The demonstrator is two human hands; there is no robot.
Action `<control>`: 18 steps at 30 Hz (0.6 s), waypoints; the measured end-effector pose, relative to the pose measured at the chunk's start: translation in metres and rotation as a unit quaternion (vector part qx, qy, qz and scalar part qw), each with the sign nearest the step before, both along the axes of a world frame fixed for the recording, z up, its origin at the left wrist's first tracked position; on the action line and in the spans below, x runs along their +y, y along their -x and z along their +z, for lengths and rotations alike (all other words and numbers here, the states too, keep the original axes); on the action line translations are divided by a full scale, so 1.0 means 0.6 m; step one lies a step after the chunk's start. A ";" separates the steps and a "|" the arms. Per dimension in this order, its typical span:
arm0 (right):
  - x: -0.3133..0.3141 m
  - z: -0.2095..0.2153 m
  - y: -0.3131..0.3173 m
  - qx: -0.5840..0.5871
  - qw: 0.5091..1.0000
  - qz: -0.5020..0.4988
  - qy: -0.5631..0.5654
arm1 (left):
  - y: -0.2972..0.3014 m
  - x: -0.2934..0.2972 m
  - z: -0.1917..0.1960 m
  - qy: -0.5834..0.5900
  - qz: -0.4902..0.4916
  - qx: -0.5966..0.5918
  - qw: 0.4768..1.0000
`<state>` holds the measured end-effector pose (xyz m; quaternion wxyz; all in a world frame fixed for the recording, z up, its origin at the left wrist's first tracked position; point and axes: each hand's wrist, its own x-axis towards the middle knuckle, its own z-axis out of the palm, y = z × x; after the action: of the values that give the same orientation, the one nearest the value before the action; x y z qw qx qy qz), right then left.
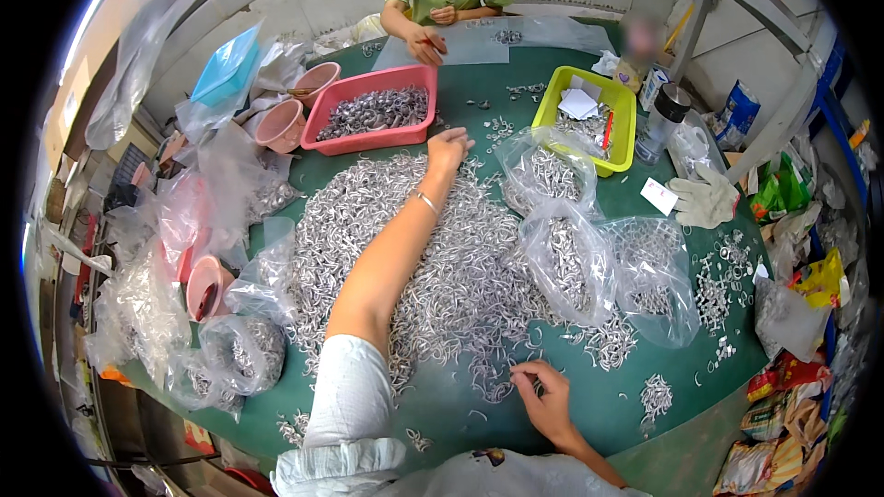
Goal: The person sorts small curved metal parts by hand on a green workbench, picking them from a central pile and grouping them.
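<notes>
Reaching far across the green table [589, 396], the left hand [448, 147] rests fingers curled on the far edge of the ring pile [414, 248], just short of the pink tray [373, 110] at 12 o'clock; whether it holds anything I cannot tell. Close to the body at 6 o'clock, the right hand [545, 400] pinches narrowly at a few loose rings, likely picking them singly. Clear bags [571, 248] of rings lie at 2 o'clock, open-mouthed toward the pile. A yellow tray [589, 115] sits beyond them, and a co-worker's hand [426, 44] works opposite
</notes>
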<state>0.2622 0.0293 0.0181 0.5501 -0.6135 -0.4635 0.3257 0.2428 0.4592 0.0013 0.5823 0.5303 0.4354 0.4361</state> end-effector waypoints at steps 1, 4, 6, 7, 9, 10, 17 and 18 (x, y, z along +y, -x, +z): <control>0.001 0.003 0.001 -0.003 1.000 0.001 0.002 | 0.012 -0.021 0.014 -0.001 -0.024 -0.015 1.000; 0.000 0.003 0.001 -0.009 1.000 -0.003 -0.018 | 0.049 -0.112 0.064 0.032 -0.088 0.002 0.996; 0.007 -0.005 0.001 -0.008 0.999 -0.019 -0.046 | 0.088 -0.190 0.098 0.022 -0.137 -0.002 0.990; 0.001 -0.015 0.003 -0.002 0.999 -0.030 -0.044 | 0.110 -0.236 0.098 0.035 -0.164 -0.002 0.986; 0.013 -0.023 -0.007 -0.008 0.998 -0.043 -0.036 | 0.163 -0.326 0.114 -0.002 -0.198 0.028 0.980; 0.012 -0.033 -0.013 -0.002 0.998 -0.053 -0.021 | 0.189 -0.375 0.125 -0.029 -0.215 0.044 0.975; 0.004 0.015 0.017 -0.352 0.934 0.058 -0.015 | 0.359 -0.688 0.101 -0.240 -0.183 0.369 0.879; 0.006 0.007 0.026 -0.353 0.930 0.105 0.005 | 0.367 -0.718 0.094 -0.260 -0.161 0.427 0.851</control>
<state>0.2466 0.0327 0.0221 0.3100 -0.6395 -0.6882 0.1463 0.0229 0.0286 0.0576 0.2421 0.8591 0.4201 0.1640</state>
